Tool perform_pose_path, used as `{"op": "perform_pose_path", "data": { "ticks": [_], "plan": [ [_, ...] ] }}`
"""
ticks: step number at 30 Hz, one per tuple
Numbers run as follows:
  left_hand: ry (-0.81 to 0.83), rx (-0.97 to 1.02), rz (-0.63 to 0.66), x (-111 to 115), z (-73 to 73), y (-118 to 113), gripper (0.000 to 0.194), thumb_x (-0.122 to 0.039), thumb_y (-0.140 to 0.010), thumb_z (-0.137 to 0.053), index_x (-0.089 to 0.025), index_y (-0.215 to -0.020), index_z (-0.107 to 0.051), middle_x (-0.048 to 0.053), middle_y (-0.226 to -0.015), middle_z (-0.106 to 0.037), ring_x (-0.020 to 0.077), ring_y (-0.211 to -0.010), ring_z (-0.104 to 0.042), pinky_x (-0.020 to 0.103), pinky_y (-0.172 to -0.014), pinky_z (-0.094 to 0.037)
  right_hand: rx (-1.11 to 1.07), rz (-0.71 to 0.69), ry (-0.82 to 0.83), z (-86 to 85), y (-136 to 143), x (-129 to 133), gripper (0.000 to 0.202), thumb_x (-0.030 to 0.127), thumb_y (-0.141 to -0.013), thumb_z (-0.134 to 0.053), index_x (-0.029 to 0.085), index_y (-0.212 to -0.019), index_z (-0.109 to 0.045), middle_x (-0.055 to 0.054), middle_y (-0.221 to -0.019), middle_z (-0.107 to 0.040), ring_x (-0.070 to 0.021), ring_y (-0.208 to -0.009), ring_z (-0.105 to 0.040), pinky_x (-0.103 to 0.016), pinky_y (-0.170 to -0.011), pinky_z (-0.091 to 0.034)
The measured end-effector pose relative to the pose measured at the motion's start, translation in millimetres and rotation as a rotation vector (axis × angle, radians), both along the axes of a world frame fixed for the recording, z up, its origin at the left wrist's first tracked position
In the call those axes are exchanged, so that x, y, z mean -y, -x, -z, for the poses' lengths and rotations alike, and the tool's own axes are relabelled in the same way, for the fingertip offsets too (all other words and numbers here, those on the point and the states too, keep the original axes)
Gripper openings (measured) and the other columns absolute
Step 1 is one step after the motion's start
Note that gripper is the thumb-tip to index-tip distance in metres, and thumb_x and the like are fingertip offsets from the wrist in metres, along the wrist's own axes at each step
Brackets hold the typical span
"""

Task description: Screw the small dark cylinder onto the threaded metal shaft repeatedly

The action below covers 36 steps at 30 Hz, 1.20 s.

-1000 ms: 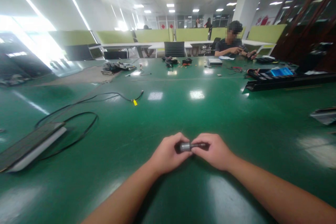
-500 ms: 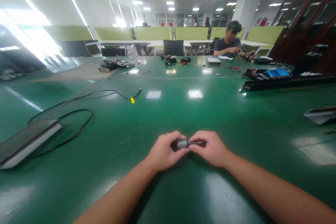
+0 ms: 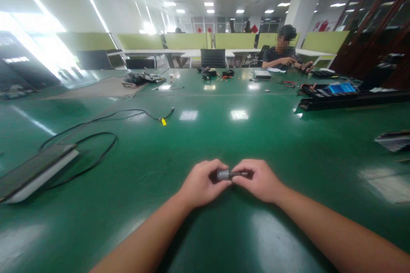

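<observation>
Between my two hands, just above the green tabletop [image 3: 198,145], is a small grey cylindrical part [image 3: 223,174] with a thin dark shaft [image 3: 239,173] pointing right. My left hand [image 3: 205,183] is closed round the grey cylinder, thumb below and fingers above. The thumb and fingers of my right hand [image 3: 258,180] pinch the shaft close to the cylinder, and the shaft's tip shows inside the curl of the hand. The fingertips of both hands nearly meet. My palms hide part of the object.
At left lies a flat dark-topped device [image 3: 41,170] with a looping black cable [image 3: 105,136] and a yellow tag [image 3: 164,122]. Black rails [image 3: 339,101] lie at right. Electronic parts [image 3: 208,72] and a seated person [image 3: 282,51] are at the far side.
The whole view has shifted slightly, so the table items appear a little further right. Both hands keep the same hold on the part.
</observation>
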<state>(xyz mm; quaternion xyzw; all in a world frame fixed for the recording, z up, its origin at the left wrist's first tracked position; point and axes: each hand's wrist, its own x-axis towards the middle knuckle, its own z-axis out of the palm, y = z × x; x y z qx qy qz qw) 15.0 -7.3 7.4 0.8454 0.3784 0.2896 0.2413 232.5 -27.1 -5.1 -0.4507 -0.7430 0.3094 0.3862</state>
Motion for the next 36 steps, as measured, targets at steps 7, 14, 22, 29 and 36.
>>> {"op": "perform_pose_path", "data": {
  "ticks": [7, 14, 22, 29, 36],
  "plan": [
    [-0.012, 0.001, 0.007, -1.5, 1.6, 1.0, 0.025, -0.033, -0.079, -0.073, -0.022, -0.100, -0.066, 0.001, -0.088, -0.069, 0.0172, -0.079, -0.063, 0.028, -0.073, -0.045, 0.003, 0.004, -0.007, -1.8, -0.7, 0.4, 0.009, 0.020, -0.078, -0.074, 0.020, -0.086, -0.077, -0.002, -0.080, -0.073, -0.0160, -0.072, -0.065, -0.026, -0.067, -0.045],
    [-0.027, -0.001, 0.014, -2.6, 1.4, 1.9, 0.024, -0.032, -0.079, -0.073, -0.023, -0.100, -0.066, 0.000, -0.088, -0.069, 0.0166, -0.079, -0.063, 0.027, -0.073, -0.045, -0.004, 0.013, -0.018, -2.3, 0.3, 0.7, 0.008, 0.018, -0.077, -0.074, 0.019, -0.085, -0.077, -0.002, -0.079, -0.073, -0.0153, -0.071, -0.065, -0.026, -0.066, -0.046],
    [-0.016, 0.020, 0.017, -2.8, 0.2, 1.3, 0.023, -0.033, -0.080, -0.073, -0.022, -0.098, -0.066, -0.001, -0.085, -0.068, 0.0149, -0.076, -0.063, 0.026, -0.071, -0.045, -0.019, 0.028, -0.018, -1.7, 2.2, 1.0, 0.009, 0.022, -0.077, -0.075, 0.020, -0.085, -0.077, -0.002, -0.079, -0.074, -0.0158, -0.070, -0.065, -0.026, -0.065, -0.047],
    [-0.011, 0.010, 0.009, -2.9, -0.2, 1.9, 0.023, -0.033, -0.080, -0.073, -0.021, -0.098, -0.066, 0.000, -0.086, -0.069, 0.0151, -0.076, -0.063, 0.026, -0.070, -0.045, -0.017, 0.046, -0.023, -1.1, 3.2, 0.4, 0.008, 0.022, -0.077, -0.075, 0.021, -0.084, -0.078, -0.002, -0.080, -0.074, -0.0158, -0.072, -0.066, -0.026, -0.066, -0.047],
    [-0.012, -0.002, -0.003, -3.3, 0.0, 2.5, 0.023, -0.032, -0.079, -0.073, -0.021, -0.099, -0.066, 0.001, -0.087, -0.069, 0.0158, -0.077, -0.063, 0.027, -0.071, -0.045, -0.005, 0.064, -0.032, -1.3, 2.5, 0.4, 0.008, 0.022, -0.077, -0.074, 0.021, -0.084, -0.078, -0.002, -0.079, -0.074, -0.0160, -0.071, -0.066, -0.026, -0.066, -0.047]
  ]
}}
